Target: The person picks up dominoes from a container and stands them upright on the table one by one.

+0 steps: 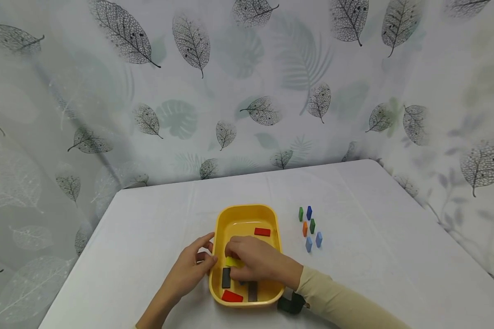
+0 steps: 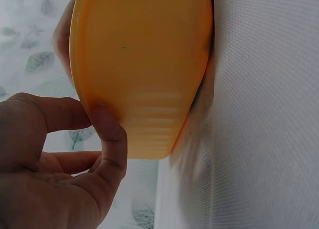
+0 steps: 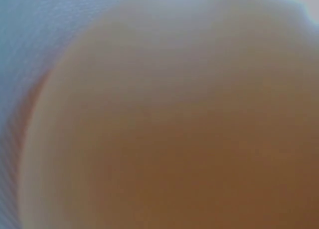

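Note:
A yellow plastic tray (image 1: 247, 209) holds several small flat blocks. My left hand (image 1: 191, 265) is at its left side; in the left wrist view the thumb and a finger of that left hand (image 2: 65, 159) pinch the rim of the tray (image 2: 144, 54). My right hand (image 1: 257, 259) reaches down inside, its curled fingers and thumb around a yellow block (image 1: 233, 262) that they partly cover. Around it lie a black block (image 1: 226, 278), a dark brown block (image 1: 253, 291), a red block (image 1: 232, 296) and another red block (image 1: 262, 232). The right wrist view is blurred and blocked.
Right of the tray, several blocks stand upright on the white table (image 1: 374, 237), among them an orange block (image 1: 305, 229), a dark blue block (image 1: 309, 213) and a light blue block (image 1: 319, 239). The dark wrist camera (image 1: 291, 303) sits beside the tray's near right corner.

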The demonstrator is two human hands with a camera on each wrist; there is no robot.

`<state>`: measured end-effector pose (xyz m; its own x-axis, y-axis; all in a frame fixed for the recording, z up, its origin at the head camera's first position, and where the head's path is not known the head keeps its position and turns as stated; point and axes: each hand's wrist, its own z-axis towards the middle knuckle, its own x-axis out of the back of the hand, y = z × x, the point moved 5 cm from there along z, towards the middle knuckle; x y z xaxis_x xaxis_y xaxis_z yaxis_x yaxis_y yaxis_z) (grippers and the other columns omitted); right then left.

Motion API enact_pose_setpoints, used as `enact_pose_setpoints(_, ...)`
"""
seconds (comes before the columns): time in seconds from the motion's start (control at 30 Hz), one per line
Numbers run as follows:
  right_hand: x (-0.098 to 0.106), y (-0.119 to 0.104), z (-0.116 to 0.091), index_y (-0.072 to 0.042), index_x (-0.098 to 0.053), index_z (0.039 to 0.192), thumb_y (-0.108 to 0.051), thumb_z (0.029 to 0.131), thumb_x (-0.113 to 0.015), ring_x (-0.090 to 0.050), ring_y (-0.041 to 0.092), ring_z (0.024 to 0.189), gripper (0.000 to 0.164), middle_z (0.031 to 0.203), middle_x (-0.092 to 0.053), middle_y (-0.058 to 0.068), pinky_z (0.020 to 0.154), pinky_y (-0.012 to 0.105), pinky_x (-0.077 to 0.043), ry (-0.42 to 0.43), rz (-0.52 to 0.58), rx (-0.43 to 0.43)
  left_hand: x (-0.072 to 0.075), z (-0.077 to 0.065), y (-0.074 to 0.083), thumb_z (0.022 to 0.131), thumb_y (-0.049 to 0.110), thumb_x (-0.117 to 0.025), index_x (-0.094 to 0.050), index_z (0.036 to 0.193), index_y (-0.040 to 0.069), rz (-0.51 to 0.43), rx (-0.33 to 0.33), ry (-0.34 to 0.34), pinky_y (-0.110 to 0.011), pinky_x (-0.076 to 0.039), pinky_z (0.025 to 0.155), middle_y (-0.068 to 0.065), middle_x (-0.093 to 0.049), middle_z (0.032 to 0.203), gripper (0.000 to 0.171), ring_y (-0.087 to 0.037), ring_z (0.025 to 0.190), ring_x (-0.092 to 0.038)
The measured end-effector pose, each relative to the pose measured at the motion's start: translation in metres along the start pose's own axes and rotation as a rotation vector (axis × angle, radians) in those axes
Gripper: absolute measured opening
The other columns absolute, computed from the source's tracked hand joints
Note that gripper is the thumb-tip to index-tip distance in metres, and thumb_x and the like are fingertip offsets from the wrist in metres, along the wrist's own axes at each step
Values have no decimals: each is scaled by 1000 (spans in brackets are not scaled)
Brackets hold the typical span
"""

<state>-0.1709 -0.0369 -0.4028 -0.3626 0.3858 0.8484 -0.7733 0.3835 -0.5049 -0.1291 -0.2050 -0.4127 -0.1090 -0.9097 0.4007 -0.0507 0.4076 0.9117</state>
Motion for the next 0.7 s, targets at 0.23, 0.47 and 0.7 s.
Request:
enact_pose_setpoints(0.23,1,0,-1,-12,-70,107,-15,85,-82,-53,4,78,25,86,-56,-11,72,14,-48,7,83,-2,-1,0,-1,97,3,-68,-48,153,5,8,-1,-1,-26,-56,70,-12,-53,114,60,-22,82,-62)
enact_pose_setpoints(0.47,5,-4,-6,-12,-70,106,-12,85,-81,-57,5,80,24,88,-60,-12,76,15,-51,42,150,19,0,0,-2,97,3,-68,-48,153,5,11,-1,1,-27,-56,70,-12,-53,114,59,-23,83,-62)
enact_pose_setpoints(0.7,14,-7,-17,-9,-70,109,-12,84,-80,-60,5,81,26,90,-63,-12,76,20,-55,118,271,72,0,-1,-1,97,3,-69,-49,153,4,-19,-11,8,-27,-56,68,-11,-54,115,60,-23,82,-62)
